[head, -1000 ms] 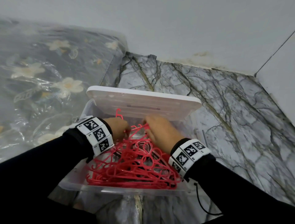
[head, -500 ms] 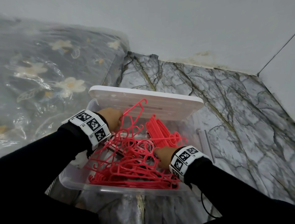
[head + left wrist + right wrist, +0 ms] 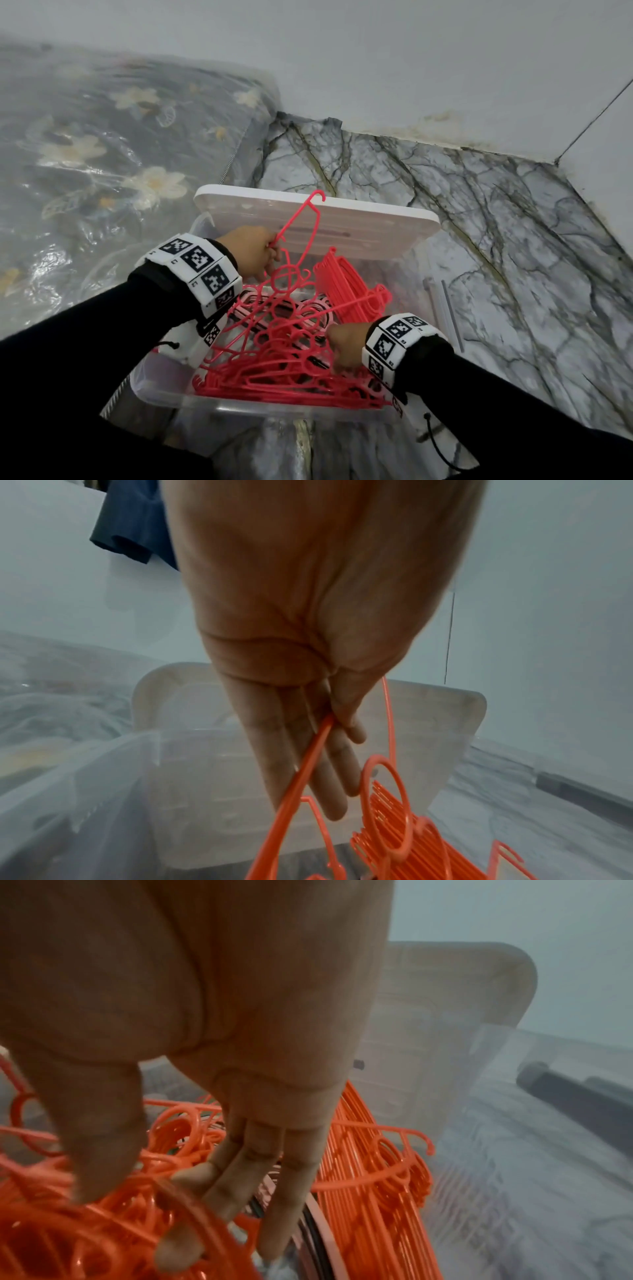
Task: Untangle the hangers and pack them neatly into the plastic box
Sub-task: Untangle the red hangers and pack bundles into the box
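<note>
A clear plastic box (image 3: 239, 409) stands on the floor with its white lid (image 3: 376, 222) propped open at the back. A tangled pile of red hangers (image 3: 274, 359) fills its front. A neat stack of red hangers (image 3: 346, 291) leans at the back right. My left hand (image 3: 250, 253) pinches one red hanger (image 3: 305, 236) and holds it up above the tangle, its hook against the lid. The left wrist view shows the thumb clamping that hanger (image 3: 301, 777) against the fingers (image 3: 322, 791). My right hand (image 3: 344, 346) digs into the tangle (image 3: 68, 1231) at the right and grips it.
A flower-print quilt in a clear plastic bag (image 3: 102, 154) lies to the left of the box. Marble-pattern floor (image 3: 479, 240) spreads to the right, up to a white wall (image 3: 376, 68). Two thin pale rods (image 3: 445, 315) lie on the floor beside the box's right wall.
My left hand has lifted one hanger up out of the tangle. My right hand left a neat stack at the back right and came down onto the tangle at the near right.
</note>
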Available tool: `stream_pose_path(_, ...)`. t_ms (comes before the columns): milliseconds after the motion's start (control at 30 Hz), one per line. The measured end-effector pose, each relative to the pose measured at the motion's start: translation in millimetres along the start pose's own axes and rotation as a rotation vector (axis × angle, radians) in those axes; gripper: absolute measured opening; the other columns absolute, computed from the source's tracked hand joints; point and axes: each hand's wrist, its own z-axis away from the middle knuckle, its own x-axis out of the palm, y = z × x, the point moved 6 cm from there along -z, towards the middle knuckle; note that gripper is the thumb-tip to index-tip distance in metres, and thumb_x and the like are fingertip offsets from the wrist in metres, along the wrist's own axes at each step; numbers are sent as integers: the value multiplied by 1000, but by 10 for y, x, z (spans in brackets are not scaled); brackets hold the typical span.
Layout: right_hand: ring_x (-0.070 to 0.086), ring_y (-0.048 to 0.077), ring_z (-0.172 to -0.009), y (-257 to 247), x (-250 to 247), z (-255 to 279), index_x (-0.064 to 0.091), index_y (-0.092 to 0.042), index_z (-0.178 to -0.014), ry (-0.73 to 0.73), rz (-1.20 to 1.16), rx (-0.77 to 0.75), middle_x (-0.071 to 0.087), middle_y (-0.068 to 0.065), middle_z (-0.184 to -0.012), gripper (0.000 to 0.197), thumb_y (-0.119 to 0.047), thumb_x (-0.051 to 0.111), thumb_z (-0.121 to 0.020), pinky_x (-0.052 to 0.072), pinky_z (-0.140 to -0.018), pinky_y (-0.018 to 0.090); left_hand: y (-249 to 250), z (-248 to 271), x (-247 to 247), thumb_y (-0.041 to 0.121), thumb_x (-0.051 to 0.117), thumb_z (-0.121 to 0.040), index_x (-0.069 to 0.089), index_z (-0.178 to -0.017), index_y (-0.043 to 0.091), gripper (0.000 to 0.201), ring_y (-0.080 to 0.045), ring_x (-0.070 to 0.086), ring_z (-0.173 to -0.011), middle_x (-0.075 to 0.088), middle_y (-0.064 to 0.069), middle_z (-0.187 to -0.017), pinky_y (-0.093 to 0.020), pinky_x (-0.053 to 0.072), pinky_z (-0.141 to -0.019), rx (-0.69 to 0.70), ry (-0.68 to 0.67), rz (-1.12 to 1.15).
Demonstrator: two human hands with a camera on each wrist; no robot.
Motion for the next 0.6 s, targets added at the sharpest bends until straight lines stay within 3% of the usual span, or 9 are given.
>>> stream_pose_path(100,47,21,-78,11,-97,3,53,-6,-79,28,-65,-9,50,11,-78,13,-10,62,-87,35,-63,25,9,-24,-21,-4,35,-95,50,-80,12,27,-16,61,-56,63,-4,-71,-12,47,-46,11,40,91)
stream_pose_path(133,50,21,-78,19,-149,28,59,-4,-83,41,-85,-14,52,12,-79,4,-6,61,-86,38,-61,24,20,-31,-37,-4,35,-95,49,-78,14,29,-16,61,-56,62,-4,-71,-13,48,-47,18,54,116)
stream_pose_path(233,58,22,-87,120,-315,83,65,-1,-110,81,-151,8,62,9,-87,25,-1,61,-84,48,-75,27,58,-35,-121,-5,34,-97,46,-75,14,31,-18,59,-60,60,-6,-74,-16,49,-50,39,133,231)
stream_pose_path(367,61,27,-103,321,-518,144,67,-8,-109,229,-96,67,67,10,-109,28,-1,55,-84,47,-84,29,160,-12,-233,-5,34,-98,48,-84,6,23,-12,59,-60,56,-8,-80,-10,43,-42,90,225,407)
stream_pose_path(467,62,29,-103,474,-546,169,66,-13,-101,310,-105,133,67,10,-109,21,-10,53,-85,50,-90,36,205,12,-277,2,34,-101,48,-83,14,26,-3,61,-49,57,-4,-78,-21,46,-51,102,248,577)
stream_pose_path(600,62,31,-104,531,-571,169,65,-7,-106,341,-116,194,66,14,-112,23,-11,54,-87,50,-92,39,262,43,-290,6,35,-102,50,-85,18,26,-3,63,-55,61,-2,-80,-26,46,-59,111,259,691)
